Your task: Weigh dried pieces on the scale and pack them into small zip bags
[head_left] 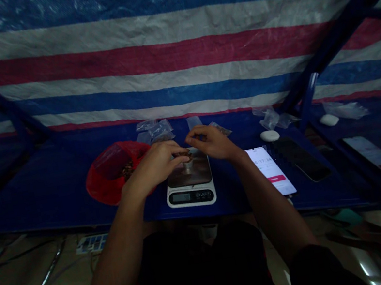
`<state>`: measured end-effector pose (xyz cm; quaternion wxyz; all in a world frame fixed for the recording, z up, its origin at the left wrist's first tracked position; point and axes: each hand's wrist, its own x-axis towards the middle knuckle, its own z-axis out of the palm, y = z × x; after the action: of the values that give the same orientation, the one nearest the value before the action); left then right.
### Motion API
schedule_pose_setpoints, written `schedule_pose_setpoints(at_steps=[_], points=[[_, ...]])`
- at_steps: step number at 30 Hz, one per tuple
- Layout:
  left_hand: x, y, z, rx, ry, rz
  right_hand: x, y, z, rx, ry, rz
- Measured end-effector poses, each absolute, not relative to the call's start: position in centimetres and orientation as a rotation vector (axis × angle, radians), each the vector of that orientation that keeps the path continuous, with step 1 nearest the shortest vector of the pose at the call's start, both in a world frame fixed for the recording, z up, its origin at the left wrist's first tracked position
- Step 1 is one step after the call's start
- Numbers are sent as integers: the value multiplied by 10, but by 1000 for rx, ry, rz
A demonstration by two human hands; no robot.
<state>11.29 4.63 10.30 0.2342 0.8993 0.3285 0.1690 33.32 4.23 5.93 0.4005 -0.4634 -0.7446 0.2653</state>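
A white kitchen scale (193, 197) with a metal plate and a lit display lies in front of me. On its plate stands a small pale cup (188, 165), topped by brown pieces (188, 154) that look dry and woody. My left hand (164, 159) reaches in from the left, thumb and fingers closed around some of these pieces at the cup's top. Just above and right of the cup is my right hand (210, 141), its fingertips pinched together. Whatever they hold is too small to see. A red plastic bag (103, 182) with more brown pieces lies left, partly behind my left wrist.
Clear plastic bags (159, 131) lie behind the scale. To the right are a lit phone (271, 170), a dark phone (306, 159) and a white earbud case (269, 136). Striped sheeting (175, 56) hangs behind the blue table (56, 195), with slanted frame bars (335, 43) at the sides.
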Motion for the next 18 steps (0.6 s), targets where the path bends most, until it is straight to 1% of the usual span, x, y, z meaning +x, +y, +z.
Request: schedule_pose_setpoints(at_steps=[5,13,18], points=[[112,47,101,2485,927,463,332,41,60,-1162,-1884,659],[94,41,94,2399,994,584,335,43,58,-1120,-1860,646],[87,26,82,2404,1085,378,335,45,56,-1122,-1856,643]])
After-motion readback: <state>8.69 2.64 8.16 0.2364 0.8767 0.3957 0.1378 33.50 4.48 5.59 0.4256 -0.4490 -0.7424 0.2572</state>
